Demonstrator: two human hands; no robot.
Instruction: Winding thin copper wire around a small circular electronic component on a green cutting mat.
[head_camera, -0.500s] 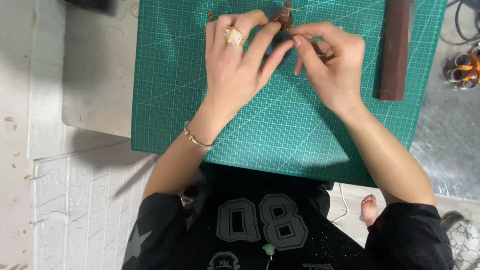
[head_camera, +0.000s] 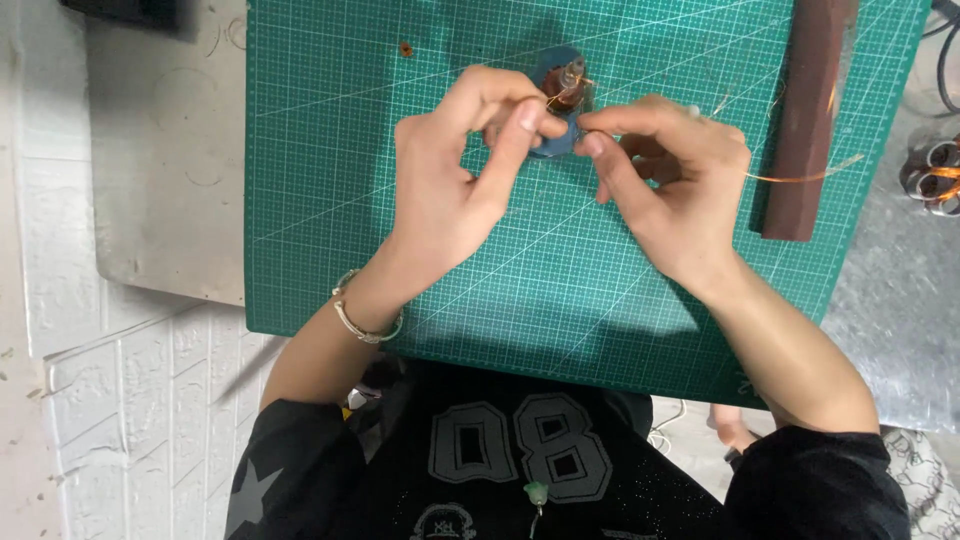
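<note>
— Fingers of the left hand (head_camera: 445, 190): what are they doing in the head view?

— Thumb and forefinger are pinched together on a fine copper wire (head_camera: 800, 176) right beside a small blue coil piece (head_camera: 556, 105), which sits on the green cutting mat (head_camera: 330, 200) near its far edge. The other fingers curl around the near side of the piece, probably to steady it.

— And the right hand (head_camera: 670, 195)?

— Its thumb and forefinger are also closed, tip to tip, on the same wire just to the right of the piece. The loose end trails off to the right, over a dark brown bar (head_camera: 805, 120) lying along the mat's right side.

— Why hold it so close on both sides?

— My guess is that wire this thin kinks or slips easily; gripping it next to the copper winding at the top of the piece keeps it taut and lets the two hands guide it.

— Anything else around?

— A silver bracelet (head_camera: 365, 320) on the left wrist, a tiny brown bit (head_camera: 405, 48) on the mat up left, and orange-handled scissors (head_camera: 935, 170) at the right edge on the grey worktop (head_camera: 165, 180). The mat lies on that worktop, likely to protect it. The person's black shirt fills the bottom of the picture.

— Is this the only view?

— Yes, just the head camera.
</note>
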